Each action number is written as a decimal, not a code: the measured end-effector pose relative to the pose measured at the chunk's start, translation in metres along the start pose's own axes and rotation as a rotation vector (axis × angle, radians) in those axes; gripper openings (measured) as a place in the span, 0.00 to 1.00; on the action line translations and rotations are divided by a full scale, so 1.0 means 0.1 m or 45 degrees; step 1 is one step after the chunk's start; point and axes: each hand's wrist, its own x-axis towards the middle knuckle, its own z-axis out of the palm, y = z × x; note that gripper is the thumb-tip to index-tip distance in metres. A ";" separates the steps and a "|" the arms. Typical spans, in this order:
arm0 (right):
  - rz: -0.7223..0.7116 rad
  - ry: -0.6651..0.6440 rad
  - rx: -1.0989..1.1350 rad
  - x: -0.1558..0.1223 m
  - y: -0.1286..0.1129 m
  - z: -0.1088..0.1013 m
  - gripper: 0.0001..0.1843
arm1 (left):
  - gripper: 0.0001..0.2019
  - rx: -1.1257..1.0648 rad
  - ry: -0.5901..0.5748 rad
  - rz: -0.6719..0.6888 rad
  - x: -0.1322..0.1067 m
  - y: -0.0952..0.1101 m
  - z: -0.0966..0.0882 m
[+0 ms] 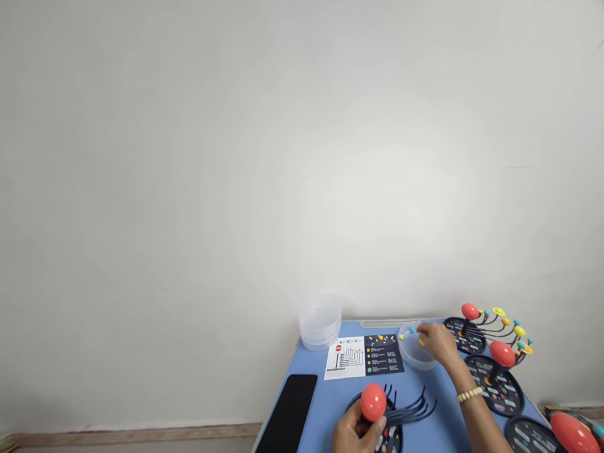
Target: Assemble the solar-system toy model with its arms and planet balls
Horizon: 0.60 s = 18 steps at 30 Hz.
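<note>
My left hand [355, 434] is closed around the stem of a solar system model, just under its red sun ball [373, 402]. Several curved black arms [410, 412] fan out to the right from that stem, with no balls seen on their tips. The model's round black base [392, 440] is partly hidden by my hand. Over a clear round bowl [415, 363], my right hand [438, 343] has its fingers pinched at an orange ball [421, 343]. A blue ball [412, 329] and a yellow ball [401, 337] lie in the bowl near my fingertips.
Assembled models with red suns [503, 353] line the table's right side. A printed instruction sheet [363, 357] lies left of the bowl. Stacked clear bowls [319, 324] stand at the back left corner, and a black flat panel [289, 412] lies along the left edge. A wall rises behind.
</note>
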 end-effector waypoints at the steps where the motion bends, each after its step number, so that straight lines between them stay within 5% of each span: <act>1: 0.034 0.037 -0.009 0.01 0.03 -0.02 0.17 | 0.20 0.004 0.003 0.011 0.00 0.00 0.00; 18: -0.009 0.027 -0.015 0.18 0.00 0.28 0.14 | 0.17 0.054 0.008 0.019 -0.04 0.09 0.02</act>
